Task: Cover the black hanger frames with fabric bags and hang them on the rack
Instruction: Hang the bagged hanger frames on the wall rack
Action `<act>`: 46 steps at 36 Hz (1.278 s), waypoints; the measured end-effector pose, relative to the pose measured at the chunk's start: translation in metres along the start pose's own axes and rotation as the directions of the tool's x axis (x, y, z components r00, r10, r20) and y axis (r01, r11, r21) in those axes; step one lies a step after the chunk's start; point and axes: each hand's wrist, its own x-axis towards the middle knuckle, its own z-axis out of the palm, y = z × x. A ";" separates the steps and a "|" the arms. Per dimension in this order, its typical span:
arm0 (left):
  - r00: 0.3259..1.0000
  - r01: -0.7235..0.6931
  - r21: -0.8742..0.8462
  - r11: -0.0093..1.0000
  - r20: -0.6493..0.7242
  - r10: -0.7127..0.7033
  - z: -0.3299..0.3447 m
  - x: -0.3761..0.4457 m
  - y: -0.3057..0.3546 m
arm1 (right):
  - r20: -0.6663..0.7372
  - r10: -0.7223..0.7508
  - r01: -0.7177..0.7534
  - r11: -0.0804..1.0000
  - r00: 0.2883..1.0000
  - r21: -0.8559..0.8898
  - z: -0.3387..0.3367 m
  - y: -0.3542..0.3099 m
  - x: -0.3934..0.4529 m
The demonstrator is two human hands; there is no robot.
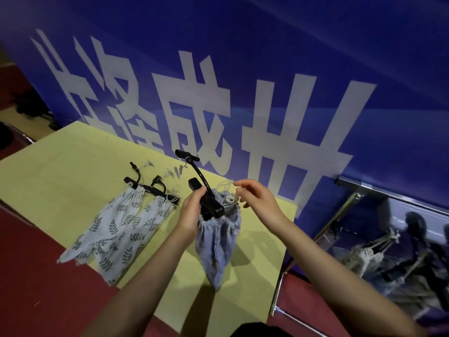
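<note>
hanger (211, 203) gripped in left hand (192, 210), bar slanting away-left, hook rising beyond. just right of it, right hand (255, 198) pinching cord (227, 184) at bag (217, 242) mouth; bag hanging below both hands.

Large white Chinese characters on blue banner (267, 69), running from 10 o'clock toward 3 o'clock; only 成 (192, 122) clearly legible.
</note>
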 end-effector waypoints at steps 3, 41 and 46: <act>1.000 0.025 -0.017 1.000 0.012 -0.025 -0.002 0.002 0.000 | 0.054 -0.094 0.098 0.992 0.994 -0.074 0.002 0.008 -0.007; 0.993 -0.073 0.170 0.983 0.100 0.056 -0.006 0.000 -0.004 | 0.226 0.129 -0.093 0.982 0.966 -0.163 -0.030 -0.019 0.003; 0.993 -0.094 0.186 0.978 0.089 0.078 -0.002 0.001 -0.006 | 0.221 0.123 -0.111 0.991 0.968 -0.069 -0.030 -0.020 0.007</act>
